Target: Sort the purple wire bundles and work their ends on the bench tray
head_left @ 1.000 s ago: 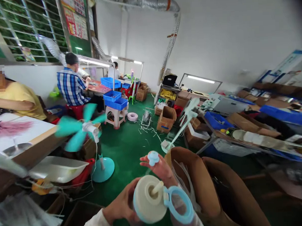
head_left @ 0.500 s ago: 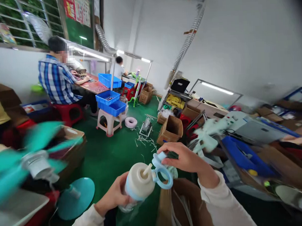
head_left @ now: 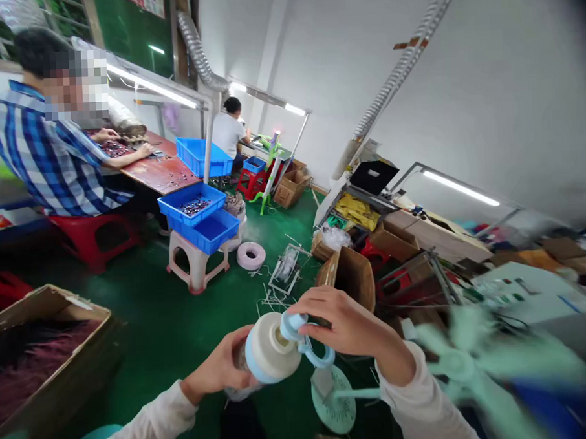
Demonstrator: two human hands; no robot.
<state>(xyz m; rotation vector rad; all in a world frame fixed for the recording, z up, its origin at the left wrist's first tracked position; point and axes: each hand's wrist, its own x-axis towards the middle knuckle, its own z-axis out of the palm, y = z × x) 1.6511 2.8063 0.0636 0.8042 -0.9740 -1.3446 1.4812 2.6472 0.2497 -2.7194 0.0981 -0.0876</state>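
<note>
My left hand (head_left: 226, 365) is wrapped round the side of a bottle (head_left: 274, 350) with a cream top, a light-blue band and a clear lower body, tilted towards the right. In my right hand (head_left: 343, 321) the fingers close on a light-blue cap (head_left: 294, 326), which sits at the edge of the bottle's mouth and partly covers the opening. A light-blue carrying ring (head_left: 323, 357) hangs from the bottle's neck below my right fingers. The straw in the mouth is mostly hidden by the cap.
A pale green fan (head_left: 459, 364) spins at the right, near my right forearm. A carton of dark material (head_left: 51, 359) is at the left. Blue bins (head_left: 193, 208) stand on a stool (head_left: 197, 259) ahead. A person in a checked shirt (head_left: 52, 152) works at a red table (head_left: 159, 170).
My right hand has brought the cap left onto the bottle's mouth, over the straw. My view has moved forward through the room; the teal fan at the left has left the picture.
</note>
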